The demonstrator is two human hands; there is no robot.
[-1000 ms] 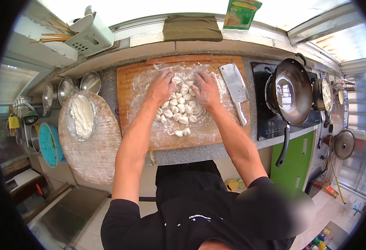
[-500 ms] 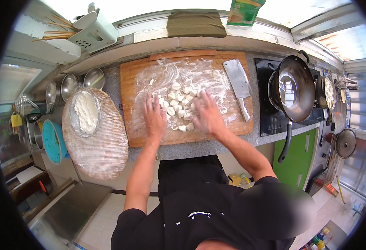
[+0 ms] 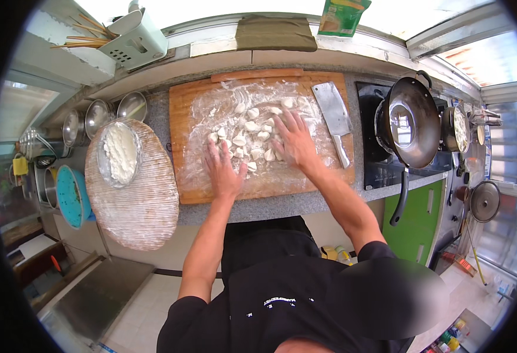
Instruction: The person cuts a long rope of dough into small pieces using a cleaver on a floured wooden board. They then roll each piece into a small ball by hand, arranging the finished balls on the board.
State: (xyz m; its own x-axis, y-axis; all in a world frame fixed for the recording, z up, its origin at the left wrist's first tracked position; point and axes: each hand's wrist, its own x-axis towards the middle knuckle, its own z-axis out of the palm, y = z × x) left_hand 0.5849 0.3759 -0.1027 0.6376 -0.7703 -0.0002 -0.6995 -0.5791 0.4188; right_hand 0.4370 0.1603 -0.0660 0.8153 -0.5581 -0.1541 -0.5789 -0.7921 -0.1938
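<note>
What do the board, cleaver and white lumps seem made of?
Board: probably wood, matte, from its warm brown colour. Cleaver blade: likely steel, greyish with a dull sheen; its pale handle could be plastic or wood. White lumps: apparently dough, matte, judging by their rounded, powder-dusted look.

A wok [image 3: 416, 141] is sitting on a black cooktop [image 3: 375, 172] and a cleaver [image 3: 331, 109] is lying on a floury wooden board [image 3: 179, 117] — all marking this place as a kitchen.

The wooden board [image 3: 181, 117] looks matt, the metal wok [image 3: 414, 123] glossy.
</note>
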